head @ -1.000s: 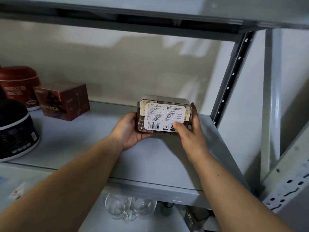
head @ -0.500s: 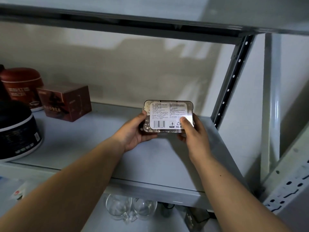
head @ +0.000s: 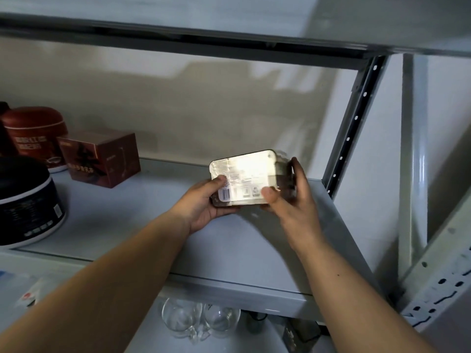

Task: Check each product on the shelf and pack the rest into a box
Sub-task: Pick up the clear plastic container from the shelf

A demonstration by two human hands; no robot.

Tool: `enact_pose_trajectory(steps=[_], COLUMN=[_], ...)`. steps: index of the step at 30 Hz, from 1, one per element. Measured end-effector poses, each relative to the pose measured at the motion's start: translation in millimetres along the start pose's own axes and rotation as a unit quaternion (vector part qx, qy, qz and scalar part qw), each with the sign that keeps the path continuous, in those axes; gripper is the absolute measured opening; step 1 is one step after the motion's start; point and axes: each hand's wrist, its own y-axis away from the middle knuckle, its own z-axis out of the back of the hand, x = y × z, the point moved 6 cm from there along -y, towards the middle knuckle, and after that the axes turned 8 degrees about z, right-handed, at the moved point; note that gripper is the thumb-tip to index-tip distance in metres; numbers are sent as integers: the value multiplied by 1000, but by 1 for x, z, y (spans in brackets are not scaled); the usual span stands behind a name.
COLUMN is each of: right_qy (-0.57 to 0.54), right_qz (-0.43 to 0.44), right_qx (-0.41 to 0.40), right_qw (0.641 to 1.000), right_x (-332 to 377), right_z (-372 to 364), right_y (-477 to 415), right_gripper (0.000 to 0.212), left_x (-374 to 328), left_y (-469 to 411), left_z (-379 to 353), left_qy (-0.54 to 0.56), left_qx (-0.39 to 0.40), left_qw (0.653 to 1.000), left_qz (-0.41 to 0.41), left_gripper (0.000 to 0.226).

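The grey shelf (head: 122, 225) fills the view. At the shelf's left end sit a black round tub (head: 25, 200), a red one (head: 33, 133) behind it, and a dark red carton (head: 102, 161) beside that. Over the shelf's right half both hands hold a clear plastic pack (head: 244, 174), its glare-washed label up. The left hand (head: 204, 207) and the right hand (head: 293, 200) each press a thumb on the label, with fingers curled round the pack's ends. The blurred contents are possibly dark. Two glasses (head: 198, 324) stand below the shelf.
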Motion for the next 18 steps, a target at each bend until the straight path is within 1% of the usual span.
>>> enact_pose_trajectory(steps=[1, 2, 3, 5, 7, 9, 11, 12, 13, 15, 16, 17, 18], right_qy=[25, 37, 34, 49, 99, 133, 160, 193, 226, 274, 296, 318, 336], right_qz=[21, 32, 37, 55, 82, 98, 105, 122, 143, 175, 191, 205, 211], right_qx=[30, 61, 85, 107, 106, 128, 164, 180, 190, 194, 192, 188, 182], right_qw=[999, 997, 995, 992, 986, 978, 968, 957, 945, 925, 916, 906, 900], right_x=[2, 3, 3, 5, 9, 11, 7, 6, 5, 3, 3, 2, 3], right_z=[-4, -8, -13, -18, -19, -21, -24, -26, -28, -30, -31, -32, -32], right_y=[1, 3, 5, 6, 5, 4, 6, 7, 8, 8, 8, 7, 7], right_gripper=[102, 111, 113, 102, 85, 77, 81, 84, 85, 83, 80, 78, 77], left_x=[0, -1, -2, -3, -2, 1, 3, 4, 4, 4, 4, 4, 4], left_y=[-1, -1, -1, -2, -5, -6, -1, 3, 7, 11, 13, 13, 12], left_z=[1, 2, 2, 3, 5, 3, -5, -9, -12, -13, -13, -11, -9], left_qy=[20, 38, 53, 75, 77, 55, 35, 37, 50, 73, 77, 74, 63], left_qx=[1, 3, 4, 5, -5, -8, 19, 43, 78, 150, 163, 159, 137], left_qw=[1000, 999, 999, 997, 997, 998, 999, 998, 994, 984, 981, 982, 986], left_qz=[-1, -4, -7, -19, -25, -11, 20, 37, 50, 63, 65, 66, 65], left_gripper=[35, 37, 37, 30, 20, 20, 33, 41, 55, 104, 121, 124, 115])
